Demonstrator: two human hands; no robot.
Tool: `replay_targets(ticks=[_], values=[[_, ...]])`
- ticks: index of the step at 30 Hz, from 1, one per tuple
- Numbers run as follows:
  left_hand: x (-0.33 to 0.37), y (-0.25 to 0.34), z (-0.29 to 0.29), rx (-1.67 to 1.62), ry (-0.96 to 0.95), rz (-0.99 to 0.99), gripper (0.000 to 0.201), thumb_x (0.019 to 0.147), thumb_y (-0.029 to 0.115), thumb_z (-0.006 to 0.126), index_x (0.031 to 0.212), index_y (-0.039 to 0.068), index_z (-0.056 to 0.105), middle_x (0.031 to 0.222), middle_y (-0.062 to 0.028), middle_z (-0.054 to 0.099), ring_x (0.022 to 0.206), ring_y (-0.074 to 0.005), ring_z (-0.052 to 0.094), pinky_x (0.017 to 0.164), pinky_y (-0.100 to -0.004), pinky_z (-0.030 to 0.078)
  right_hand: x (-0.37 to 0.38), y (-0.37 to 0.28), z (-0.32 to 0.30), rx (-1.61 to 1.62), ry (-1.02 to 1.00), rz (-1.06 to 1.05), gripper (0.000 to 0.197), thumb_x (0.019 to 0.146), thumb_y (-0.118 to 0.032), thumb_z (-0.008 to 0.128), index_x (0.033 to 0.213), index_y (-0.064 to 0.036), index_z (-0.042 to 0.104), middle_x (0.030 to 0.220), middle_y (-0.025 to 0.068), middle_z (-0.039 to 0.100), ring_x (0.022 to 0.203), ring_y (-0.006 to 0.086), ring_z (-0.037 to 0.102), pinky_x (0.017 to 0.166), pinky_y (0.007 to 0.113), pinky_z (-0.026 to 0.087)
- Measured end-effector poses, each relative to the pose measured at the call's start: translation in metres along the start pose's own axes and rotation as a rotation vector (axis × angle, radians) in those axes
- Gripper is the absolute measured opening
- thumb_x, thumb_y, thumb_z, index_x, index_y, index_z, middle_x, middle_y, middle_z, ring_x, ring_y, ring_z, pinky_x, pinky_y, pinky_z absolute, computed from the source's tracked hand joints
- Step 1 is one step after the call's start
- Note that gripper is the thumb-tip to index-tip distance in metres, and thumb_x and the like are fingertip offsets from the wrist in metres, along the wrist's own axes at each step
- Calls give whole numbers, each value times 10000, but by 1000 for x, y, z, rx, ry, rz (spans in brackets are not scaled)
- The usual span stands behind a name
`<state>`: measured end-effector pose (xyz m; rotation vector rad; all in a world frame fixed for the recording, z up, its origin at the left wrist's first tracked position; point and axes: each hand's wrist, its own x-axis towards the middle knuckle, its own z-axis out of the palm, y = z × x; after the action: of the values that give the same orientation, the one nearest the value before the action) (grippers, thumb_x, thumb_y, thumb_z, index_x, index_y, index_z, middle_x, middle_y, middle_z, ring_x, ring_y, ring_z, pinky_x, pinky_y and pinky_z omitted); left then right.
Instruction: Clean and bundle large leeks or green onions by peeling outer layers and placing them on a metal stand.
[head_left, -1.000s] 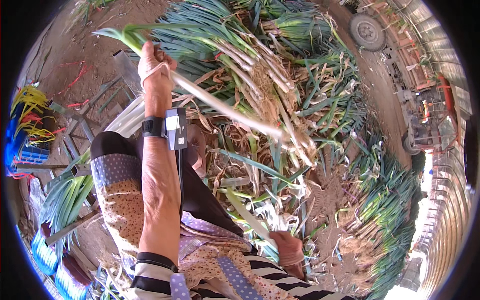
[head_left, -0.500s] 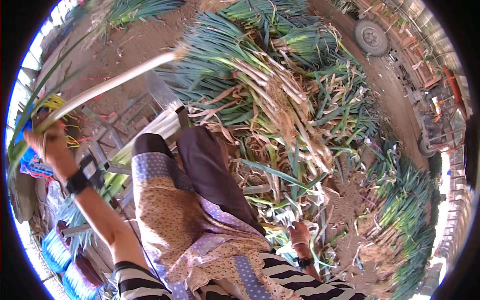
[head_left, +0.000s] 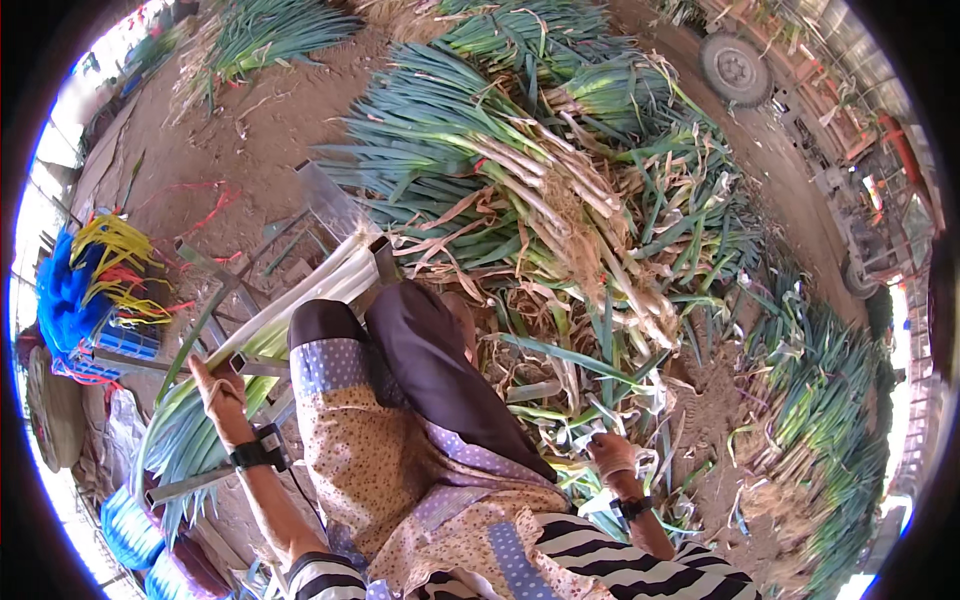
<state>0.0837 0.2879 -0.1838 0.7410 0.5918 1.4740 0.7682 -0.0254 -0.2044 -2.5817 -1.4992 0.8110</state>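
Long green onions (head_left: 315, 285) with white stalks lie bunched across a metal rack (head_left: 255, 367) left of my knees, their leaves (head_left: 180, 455) hanging over its near side. My left hand (head_left: 222, 400), a black band at its wrist, is closed on a green onion at the leafy part of the bunch; its grip is partly hidden. Low on the right, my right hand (head_left: 612, 462) is curled closed beside my thigh, over stripped leaves and peelings (head_left: 585, 435). What it holds, if anything, is hidden.
A big heap of green onions (head_left: 430, 110) lies ahead, roots toward me. Another row (head_left: 820, 430) runs along the right. Blue and yellow ties (head_left: 110, 265) hang at the left above a blue crate (head_left: 125, 340). A wheeled vehicle (head_left: 737, 70) stands far right.
My left hand has come down and toward me from the far left, bringing the raised green onion onto the rack's bunch. My right hand has barely shifted and stays closed.
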Motion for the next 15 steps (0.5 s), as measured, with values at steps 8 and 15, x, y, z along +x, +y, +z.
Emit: replay_targets(ticks=[8,15], values=[[8,-69,63,313,846,39,351,878,375,631,1186,211,597,612,24,554,337,-18,295,308,-169,241,49,-13,-13,-157,-126,-75,251,817,-318,565,833,-80,643,824,169,612,788,375,580,686,462,449],[0,-36,77,1248,880,-477,304,837,399,660,1019,155,655,600,-51,523,364,-97,397,331,-247,255,124,-34,-52,-152,-2,-300,155,802,-233,589,761,-91,634,762,153,603,767,349,589,661,436,455]])
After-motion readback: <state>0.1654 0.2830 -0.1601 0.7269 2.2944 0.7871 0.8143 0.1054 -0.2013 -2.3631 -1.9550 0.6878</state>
